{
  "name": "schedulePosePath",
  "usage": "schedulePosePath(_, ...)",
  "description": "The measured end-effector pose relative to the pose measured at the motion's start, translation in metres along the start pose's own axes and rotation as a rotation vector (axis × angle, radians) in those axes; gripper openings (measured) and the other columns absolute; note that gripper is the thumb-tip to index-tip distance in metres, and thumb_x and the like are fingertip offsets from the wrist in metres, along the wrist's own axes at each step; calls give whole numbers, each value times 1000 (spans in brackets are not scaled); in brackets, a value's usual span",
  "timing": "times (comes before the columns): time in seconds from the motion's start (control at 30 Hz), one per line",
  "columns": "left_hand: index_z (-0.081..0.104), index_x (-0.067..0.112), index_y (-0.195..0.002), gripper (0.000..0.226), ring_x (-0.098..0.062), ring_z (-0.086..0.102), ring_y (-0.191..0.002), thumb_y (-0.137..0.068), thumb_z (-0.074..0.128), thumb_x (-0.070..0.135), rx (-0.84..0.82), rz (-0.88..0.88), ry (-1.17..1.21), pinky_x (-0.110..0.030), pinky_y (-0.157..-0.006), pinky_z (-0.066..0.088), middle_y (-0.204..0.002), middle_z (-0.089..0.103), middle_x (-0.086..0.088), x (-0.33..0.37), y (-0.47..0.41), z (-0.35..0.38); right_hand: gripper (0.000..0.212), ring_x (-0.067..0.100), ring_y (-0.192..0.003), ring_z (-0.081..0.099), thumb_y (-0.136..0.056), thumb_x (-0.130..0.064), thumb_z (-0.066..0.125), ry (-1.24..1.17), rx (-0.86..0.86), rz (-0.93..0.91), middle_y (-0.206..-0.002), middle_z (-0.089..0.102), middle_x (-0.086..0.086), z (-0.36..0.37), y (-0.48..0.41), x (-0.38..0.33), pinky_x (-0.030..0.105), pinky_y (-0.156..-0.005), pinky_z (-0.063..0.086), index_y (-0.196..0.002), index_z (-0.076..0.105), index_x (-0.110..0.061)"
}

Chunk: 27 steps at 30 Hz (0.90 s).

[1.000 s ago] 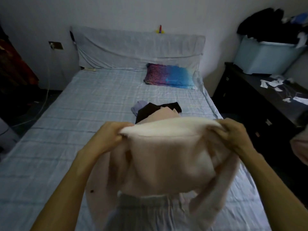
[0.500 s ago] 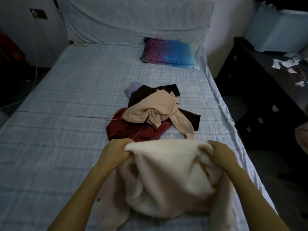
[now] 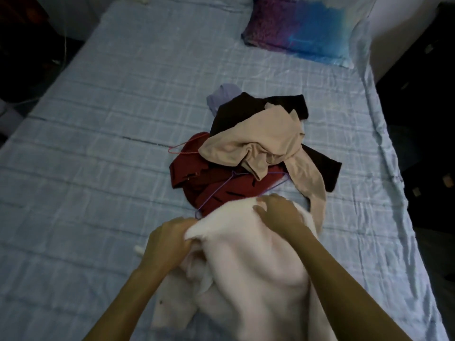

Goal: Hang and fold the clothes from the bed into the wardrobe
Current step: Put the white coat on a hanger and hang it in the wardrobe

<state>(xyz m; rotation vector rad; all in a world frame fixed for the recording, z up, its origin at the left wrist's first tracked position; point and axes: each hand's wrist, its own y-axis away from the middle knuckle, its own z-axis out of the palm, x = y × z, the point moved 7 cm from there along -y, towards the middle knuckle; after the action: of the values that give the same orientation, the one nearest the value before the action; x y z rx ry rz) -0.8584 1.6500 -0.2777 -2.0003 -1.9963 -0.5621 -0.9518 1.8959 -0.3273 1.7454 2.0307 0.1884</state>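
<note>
A fluffy pale pink garment (image 3: 248,271) lies on the blue checked bed (image 3: 98,168) at its near edge. My left hand (image 3: 170,238) grips its upper left corner. My right hand (image 3: 278,212) rests on its top edge with fingers bent over the fabric. Just beyond lies a pile: a beige top (image 3: 256,143) over a dark red garment (image 3: 211,183) and a black one (image 3: 261,107), with a lilac piece (image 3: 221,96) behind. A purple wire hanger (image 3: 221,190) and a pink one (image 3: 179,148) stick out of the pile.
A purple-and-blue pillow (image 3: 300,28) sits at the head of the bed on the right. Dark furniture (image 3: 423,94) stands along the right side of the bed. A dark floor area with a white cable (image 3: 65,43) is at the far left.
I lowered the pink garment from mid-air down onto the bed in front of the pile. My right hand moved inward along its top edge. The view tilted downward.
</note>
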Motion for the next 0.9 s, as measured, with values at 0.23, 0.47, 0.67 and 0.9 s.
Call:
schedulePosePath(0.23, 66, 23, -75, 13, -19, 55, -51, -65, 61, 31, -64, 102, 121, -17, -41, 25, -65, 55, 3, -21, -41, 41, 33, 33, -107, 55, -96, -35, 45, 22, -1, -59, -118, 58, 10, 51, -103, -72, 41, -88, 42, -121, 60, -20)
schedulePosePath(0.47, 70, 17, -90, 34, -19, 55, -56, -69, 46, 29, -8, 217, 125, -30, -49, 47, -70, 59, 0, -28, -70, 70, 38, 33, -122, 45, -96, -28, 47, 71, -45, 34, -133, 48, 14, 93, -174, -50, 44, -95, 40, -129, 48, -8)
schedulePosePath(0.67, 65, 21, -107, 44, -21, 60, -64, -68, 54, 39, 37, 165, 107, -29, -57, 48, -81, 65, 0, -60, -77, 81, 62, 29, -142, 16, -96, -31, 45, 94, -93, 122, -154, 20, 12, 129, -217, -31, 50, -110, 23, -148, 19, -7)
schedulePosePath(0.9, 61, 19, -109, 46, -23, 61, -69, -70, 57, 44, 91, 35, 170, -32, -66, 44, -83, 67, -4, -88, -71, 84, 51, 32, -128, 36, -95, -41, 46, 210, 46, 147, -134, 43, 14, 132, -228, -24, 51, -114, 13, -137, 38, -14)
